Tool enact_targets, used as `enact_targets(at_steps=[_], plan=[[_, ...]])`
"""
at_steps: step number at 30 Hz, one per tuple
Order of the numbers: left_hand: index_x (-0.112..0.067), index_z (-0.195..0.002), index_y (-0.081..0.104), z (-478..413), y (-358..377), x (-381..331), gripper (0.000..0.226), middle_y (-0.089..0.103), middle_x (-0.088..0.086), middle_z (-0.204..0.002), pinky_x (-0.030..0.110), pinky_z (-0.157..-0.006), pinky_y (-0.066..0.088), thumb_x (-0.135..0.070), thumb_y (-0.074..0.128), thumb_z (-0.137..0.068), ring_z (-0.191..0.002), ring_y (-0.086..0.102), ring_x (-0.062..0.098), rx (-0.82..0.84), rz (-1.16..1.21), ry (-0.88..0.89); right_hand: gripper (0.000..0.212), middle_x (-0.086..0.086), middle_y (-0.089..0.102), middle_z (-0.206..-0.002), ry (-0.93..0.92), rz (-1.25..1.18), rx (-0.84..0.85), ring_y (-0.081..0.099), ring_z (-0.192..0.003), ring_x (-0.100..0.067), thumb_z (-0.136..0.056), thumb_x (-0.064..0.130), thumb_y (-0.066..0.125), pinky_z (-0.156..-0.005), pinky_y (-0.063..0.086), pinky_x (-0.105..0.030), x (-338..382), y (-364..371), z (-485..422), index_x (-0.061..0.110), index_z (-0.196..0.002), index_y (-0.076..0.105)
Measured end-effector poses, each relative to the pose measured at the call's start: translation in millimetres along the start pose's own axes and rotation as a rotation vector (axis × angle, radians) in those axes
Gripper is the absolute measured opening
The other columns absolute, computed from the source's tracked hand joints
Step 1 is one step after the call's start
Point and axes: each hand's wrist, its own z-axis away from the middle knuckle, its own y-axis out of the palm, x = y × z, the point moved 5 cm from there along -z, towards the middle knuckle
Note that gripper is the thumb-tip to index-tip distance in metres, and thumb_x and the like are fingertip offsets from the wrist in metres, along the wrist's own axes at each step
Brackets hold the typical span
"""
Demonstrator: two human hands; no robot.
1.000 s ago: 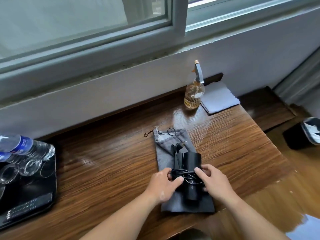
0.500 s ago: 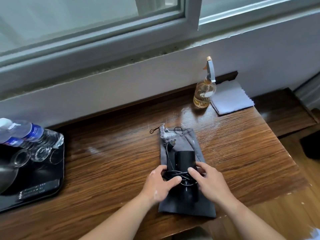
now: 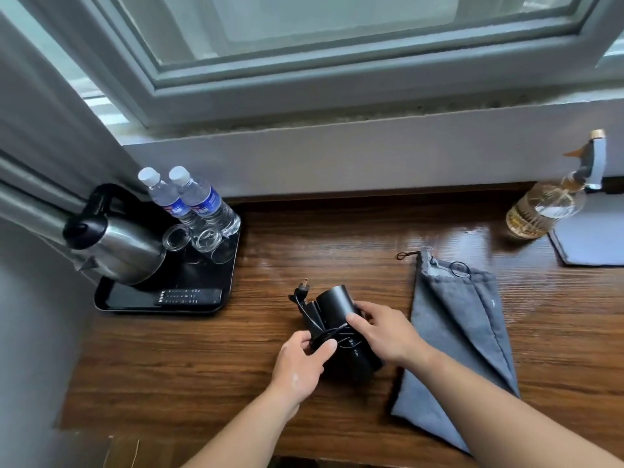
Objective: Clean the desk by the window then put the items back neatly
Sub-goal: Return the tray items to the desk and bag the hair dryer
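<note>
- We read this as the put-back step. The dark brown wooden bench (image 3: 304,251) is glossy, so we guess it has been wiped.
- The black plastic hair dryer (image 3: 337,309) is folded, with its black cord (image 3: 332,334) wound round it and the plug (image 3: 304,286) sticking out at the far-left end.
- The hair dryer is at the near-centre of the bench, just left of the flat grey fabric drawstring pouch (image 3: 462,325) and not on it. We cannot tell if it is resting or lifted.
- The left hand (image 3: 299,364) is curled round the dryer's near-left side, with the thumb pressing on the cord loops.
- The right hand (image 3: 385,332) has its fingers wrapped over the barrel from the right.
- Far left, a black rectangular plastic tray (image 3: 131,296) carries a steel kettle (image 3: 125,248), two clear water bottles (image 3: 199,204), glasses (image 3: 206,238) and a black remote (image 3: 189,296).
- Far right, an amber spray bottle (image 3: 543,211) stands beside a grey folded cloth (image 3: 594,244).
- Next, we judge, the dryer goes into the pouch. One hand must let go and open the pouch mouth at its far end while the other keeps the cord from unwinding, then slides the dryer in.
</note>
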Motion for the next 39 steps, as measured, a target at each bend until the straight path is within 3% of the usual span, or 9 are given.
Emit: enact_targets(at_steps=[6, 11, 15, 18, 21, 27, 30, 33, 39], plan=[[-0.011, -0.139, 0.049, -11, -15, 32, 0.059, 0.061, 0.001, -0.121, 0.034, -0.089, 0.059, -0.029, 0.075, -0.089, -0.103, 0.067, 0.02, -0.017, 0.132, -0.135, 0.045, 0.01, 0.07, -0.126, -0.03, 0.062, 0.076, 0.062, -0.117, -0.015, -0.098, 0.056, 0.047, -0.088, 0.043, -0.027, 19, 29, -23, 0.032, -0.132, 0.063], [-0.01, -0.144, 0.047, -17, -19, 36, 0.066, 0.061, 0.007, -0.129, 0.039, -0.093, 0.059, -0.03, 0.075, -0.088, -0.109, 0.066, 0.022, 0.045, 0.111, -0.169, 0.055, 0.007, 0.06, -0.142, -0.011, 0.131, 0.049, 0.054, -0.131, -0.015, -0.099, 0.057, 0.046, -0.106, 0.04, -0.028, 21, 28, -30, 0.027, -0.144, 0.055], [-0.025, -0.129, 0.056, -16, -45, 24, 0.053, 0.063, -0.008, -0.118, 0.036, -0.095, 0.055, -0.047, 0.073, -0.084, -0.101, 0.065, 0.011, 0.039, -0.307, -0.051, 0.049, 0.012, 0.068, -0.129, 0.007, 0.054, -0.016, 0.063, -0.115, -0.006, -0.098, 0.054, 0.052, -0.099, 0.044, -0.023, 11, 12, -18, 0.029, -0.14, 0.059], [-0.032, -0.12, 0.053, -19, -76, 1, 0.048, 0.056, -0.014, -0.113, 0.022, -0.082, 0.047, -0.051, 0.073, -0.08, -0.089, 0.06, 0.001, -0.019, -0.593, 0.172, 0.04, 0.02, 0.07, -0.105, 0.05, -0.026, -0.104, 0.065, -0.093, 0.007, -0.097, 0.048, 0.059, -0.086, 0.045, -0.012, -10, -12, 2, 0.029, -0.132, 0.065], [-0.033, -0.129, 0.049, -29, -87, -35, 0.059, 0.046, -0.016, -0.121, 0.023, -0.092, 0.046, -0.05, 0.074, -0.079, -0.106, 0.054, 0.004, -0.004, -0.769, 0.457, 0.033, 0.022, 0.067, -0.099, 0.096, -0.002, -0.207, 0.062, -0.085, 0.012, -0.094, 0.043, 0.066, -0.076, 0.04, -0.002, -38, -40, 28, 0.033, -0.125, 0.067], [-0.03, -0.152, 0.032, -51, -35, -91, 0.093, 0.027, -0.008, -0.153, 0.04, -0.119, 0.028, -0.063, 0.069, -0.074, -0.142, 0.026, 0.017, 0.261, -1.264, 0.898, 0.032, 0.007, 0.069, -0.101, 0.247, 0.17, -0.4, 0.064, -0.086, -0.007, -0.09, 0.032, 0.073, -0.083, 0.046, -0.027, -87, -85, 65, 0.024, -0.121, 0.07], [-0.034, -0.152, 0.027, -58, 7, -89, 0.1, 0.027, -0.007, -0.157, 0.051, -0.12, 0.015, -0.069, 0.07, -0.069, -0.146, 0.018, 0.019, 0.462, -1.489, 0.948, 0.034, 0.001, 0.065, -0.105, 0.314, 0.247, -0.428, 0.065, -0.097, -0.021, -0.088, 0.031, 0.074, -0.089, 0.05, -0.035, -97, -98, 67, 0.023, -0.121, 0.069], [-0.034, -0.151, 0.028, -61, 35, -78, 0.1, 0.038, -0.006, -0.151, 0.064, -0.116, 0.008, -0.067, 0.073, -0.068, -0.141, 0.028, 0.022, 0.609, -1.635, 0.871, 0.034, 0.002, 0.06, -0.109, 0.356, 0.332, -0.403, 0.062, -0.104, -0.024, -0.088, 0.039, 0.072, -0.084, 0.053, -0.039, -98, -101, 62, 0.028, -0.118, 0.063], [-0.036, -0.141, 0.035, -65, 35, -72, 0.083, 0.053, -0.007, -0.131, 0.053, -0.107, 0.024, -0.067, 0.066, -0.07, -0.124, 0.046, 0.023, 0.444, -1.601, 0.806, 0.039, 0.006, 0.058, -0.115, 0.371, 0.425, -0.389, 0.061, -0.11, -0.022, -0.087, 0.043, 0.069, -0.081, 0.052, -0.038, -101, -102, 49, 0.031, -0.121, 0.054]])
